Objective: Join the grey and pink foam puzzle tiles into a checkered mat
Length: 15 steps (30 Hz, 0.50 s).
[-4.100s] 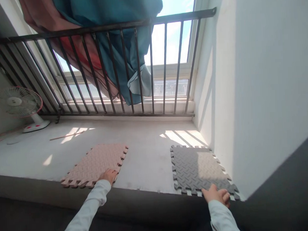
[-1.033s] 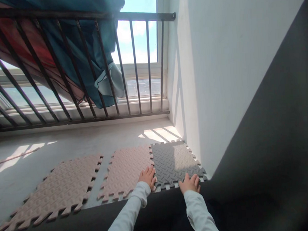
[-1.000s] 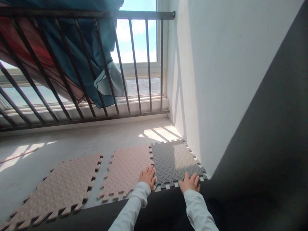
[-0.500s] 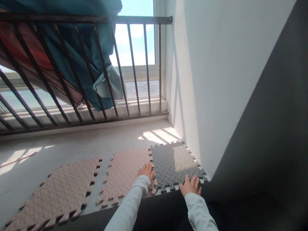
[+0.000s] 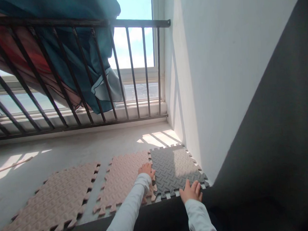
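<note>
My left hand rests with fingers apart on the right edge of a pink foam mat tile, close to the seam with a grey foam mat tile. My right hand lies at the near edge of the grey tile, its fingers spread over the toothed border. The pink and grey tiles meet side by side along their toothed edges; my left hand and forearm hide part of that seam. Further left, past a strip of bare ledge, lies a larger pink foam mat piece.
The tiles lie on a pale ledge whose near edge drops into shadow. A white wall rises at the right. Behind the ledge are a dark metal railing, hanging teal cloth and a window. A thin pink strip lies far left.
The whole view has shifted slightly, with the tiles appearing a little lower. Both hands stay at nearly the same places on the tiles.
</note>
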Motion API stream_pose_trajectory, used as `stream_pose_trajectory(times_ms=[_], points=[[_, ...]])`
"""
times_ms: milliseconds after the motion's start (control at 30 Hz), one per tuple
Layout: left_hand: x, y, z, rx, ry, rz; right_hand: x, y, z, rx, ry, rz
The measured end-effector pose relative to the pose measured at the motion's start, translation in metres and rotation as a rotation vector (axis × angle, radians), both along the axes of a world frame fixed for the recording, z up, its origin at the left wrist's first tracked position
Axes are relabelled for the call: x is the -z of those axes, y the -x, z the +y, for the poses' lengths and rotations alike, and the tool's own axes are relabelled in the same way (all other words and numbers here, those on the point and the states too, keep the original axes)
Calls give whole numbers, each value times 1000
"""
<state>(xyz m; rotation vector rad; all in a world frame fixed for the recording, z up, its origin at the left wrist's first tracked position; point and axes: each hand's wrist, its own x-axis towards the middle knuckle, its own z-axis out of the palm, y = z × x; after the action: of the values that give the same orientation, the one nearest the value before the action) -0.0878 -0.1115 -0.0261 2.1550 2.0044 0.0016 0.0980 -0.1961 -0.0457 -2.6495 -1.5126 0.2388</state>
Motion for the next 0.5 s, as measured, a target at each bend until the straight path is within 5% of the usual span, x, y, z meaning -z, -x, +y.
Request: stream_pose_trajectory(times_ms=[267,500], points=[[28,0,14,-52,88,-13,2,2,0,6,-23,-106],[17,5,29,-30,7,-24,-1,4,2,-76,-14,-201]])
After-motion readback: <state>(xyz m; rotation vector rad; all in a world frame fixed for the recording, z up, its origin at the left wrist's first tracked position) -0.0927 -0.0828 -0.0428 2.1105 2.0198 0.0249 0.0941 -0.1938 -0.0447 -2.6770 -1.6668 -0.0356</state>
